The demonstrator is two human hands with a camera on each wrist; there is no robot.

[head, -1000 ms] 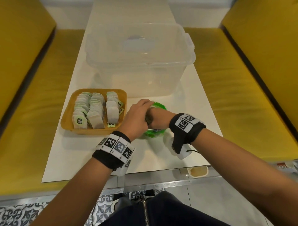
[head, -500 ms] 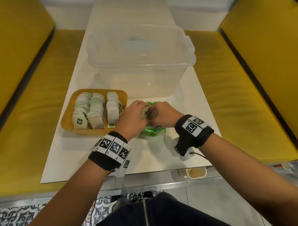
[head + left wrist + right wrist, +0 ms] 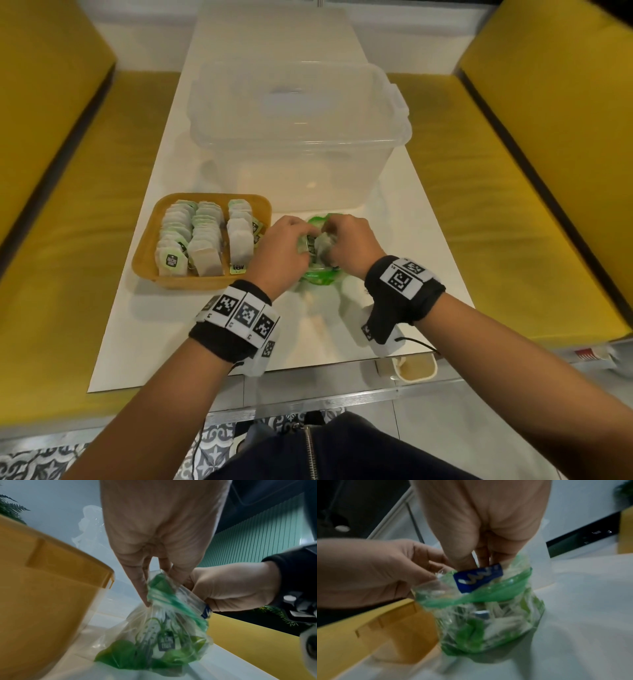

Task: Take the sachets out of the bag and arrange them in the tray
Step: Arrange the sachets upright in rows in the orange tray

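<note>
Hands meet over the bag [image 3: 320, 274], which sits on the white table [image 3: 164, 322] just off the tray's right side, toward the near edge. Left hand [image 3: 281, 253] pinches the bag's mouth, thumb and fingers curled onto the clear film, as the left wrist view shows it gathered at the green band. Right hand [image 3: 349, 248] dips into the opening with its fingers curled down inside; the right wrist view has them going in behind a blue label, but whether they have closed on a sachet I cannot tell through the blur. So we're mid-pull, I'd say: one more sachet being fished out. Over in the yellow tray [image 3: 145, 250], sachets [image 3: 202, 246] already stand in three rows, and more lie loose in the bottom of the bag. A clear lidded tub [image 3: 298, 137] stands behind, toward the far edge of the table. Next move, as I read it, calls for a clean pinch on a single sachet, lifting it clear while the left hand keeps the mouth open, then across to the right-hand row, which looks shortest.
</note>
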